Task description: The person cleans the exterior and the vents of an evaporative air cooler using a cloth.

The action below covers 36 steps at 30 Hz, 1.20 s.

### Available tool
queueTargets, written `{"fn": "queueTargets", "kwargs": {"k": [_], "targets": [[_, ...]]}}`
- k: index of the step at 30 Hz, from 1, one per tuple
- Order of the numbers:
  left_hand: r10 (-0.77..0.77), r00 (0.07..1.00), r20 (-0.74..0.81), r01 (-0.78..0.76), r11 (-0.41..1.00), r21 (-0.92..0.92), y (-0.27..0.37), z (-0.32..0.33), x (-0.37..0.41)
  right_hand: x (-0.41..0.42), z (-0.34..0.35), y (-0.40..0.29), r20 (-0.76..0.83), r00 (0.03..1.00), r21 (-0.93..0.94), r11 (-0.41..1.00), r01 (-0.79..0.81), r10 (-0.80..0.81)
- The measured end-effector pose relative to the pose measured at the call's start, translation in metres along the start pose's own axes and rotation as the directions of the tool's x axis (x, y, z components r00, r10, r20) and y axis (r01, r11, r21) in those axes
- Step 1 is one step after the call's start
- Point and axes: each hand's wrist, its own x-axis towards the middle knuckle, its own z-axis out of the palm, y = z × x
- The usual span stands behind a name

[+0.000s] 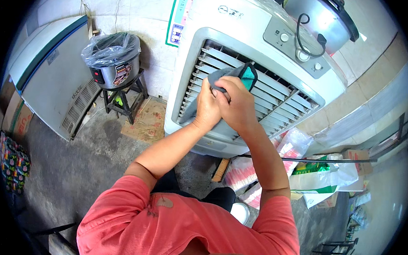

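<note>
A white evaporative air cooler [183, 93] stands before me, its front grille of pale horizontal louvres [270, 97] facing me. Both my hands are at the grille with a grey cloth [222, 73] that has a teal side and a dark edge. My left hand [207, 105] grips the cloth from the left. Pressed close against it, my right hand [238, 103] has its fingers curled on the cloth. More grey cloth hangs below the left hand, over the lower louvres. The control panel [292, 48] with knobs sits above the grille.
A metal cooker [322, 23] with a loose power cord rests on the cooler. Left stand a plastic-covered cooker [113, 62] on a dark stool [125, 101] and a white chest freezer [57, 78]. Below right lie a brush [221, 170], plastic-wrapped packs [241, 172] and a thin rod [327, 160].
</note>
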Motion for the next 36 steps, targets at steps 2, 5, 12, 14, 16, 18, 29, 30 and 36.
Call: {"fn": "queueTargets", "kwargs": {"k": [2,5,12,14,16,18,29,30,36], "targets": [[-0.068,0.998,-0.013,0.066,0.994,-0.087,-0.01,-0.003,0.004,-0.001,-0.005,0.0,-0.119,0.991,0.084,0.995,-0.049,0.059],[-0.006,0.984,-0.177,-0.019,0.99,-0.139,-0.022,-0.015,0.022,0.003,-0.019,0.033,-0.296,0.934,-0.335,0.937,0.096,-0.201],[0.324,0.88,-0.349,-0.337,0.941,0.023,0.003,-0.034,0.071,0.019,-0.059,0.095,-0.255,0.935,-0.705,0.709,-0.005,-0.246],[0.391,0.844,-0.367,-0.4,0.915,0.053,0.004,-0.032,0.082,0.019,-0.061,0.102,-0.248,0.928,-0.722,0.692,0.015,-0.279],[0.512,0.782,-0.355,-0.495,0.857,0.147,0.007,-0.029,0.096,0.024,-0.058,0.107,-0.266,0.916,-0.728,0.685,0.013,-0.301],[0.568,0.752,-0.333,-0.561,0.818,0.129,0.014,-0.015,0.104,0.024,-0.056,0.11,-0.303,0.904,-0.736,0.677,-0.021,-0.301],[0.819,0.415,0.396,-0.884,0.259,0.389,0.004,-0.019,0.141,0.028,-0.058,0.112,-0.289,0.9,-0.74,0.673,0.005,-0.325],[0.813,0.404,0.419,-0.886,0.233,0.402,0.001,-0.021,0.144,0.028,-0.06,0.11,-0.274,0.908,-0.74,0.672,0.011,-0.316],[0.803,0.449,0.393,-0.844,0.236,0.482,-0.003,-0.026,0.144,0.028,-0.063,0.11,-0.249,0.917,-0.735,0.677,0.031,-0.313]]}}
